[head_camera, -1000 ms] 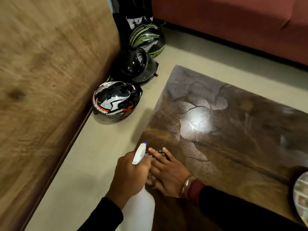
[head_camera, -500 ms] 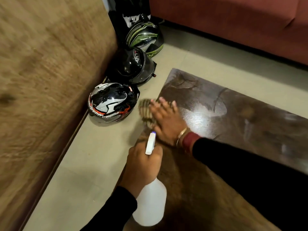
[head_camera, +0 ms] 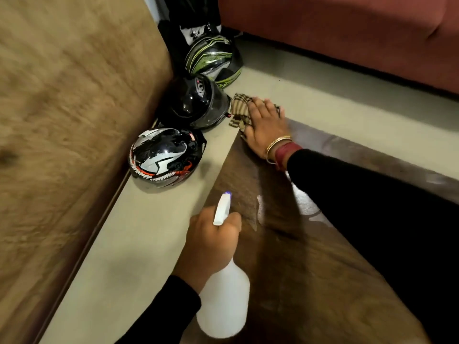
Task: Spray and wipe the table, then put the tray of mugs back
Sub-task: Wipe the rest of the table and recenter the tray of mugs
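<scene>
The dark brown glossy table [head_camera: 285, 269] fills the lower right of the head view. My right hand [head_camera: 264, 125] lies flat on a striped beige cloth [head_camera: 239, 109] at the table's far left corner, and part of the cloth hangs past the edge. My left hand [head_camera: 211, 242] grips the neck of a white spray bottle [head_camera: 223, 304] over the table's left edge, its nozzle pointing away from me. A wet sheen shows on the table beside my right forearm. No tray or mugs appear in the frame.
Three motorcycle helmets sit on the floor left of the table: a white-and-black one [head_camera: 165, 157], a black one [head_camera: 196, 103] and a green-striped one [head_camera: 213, 58]. A brown sofa [head_camera: 62, 120] stands at left, a red sofa [head_camera: 347, 33] behind.
My right hand has swept the cloth away from me along the table's left edge to the far corner. My left hand with the bottle has stayed near the left edge.
</scene>
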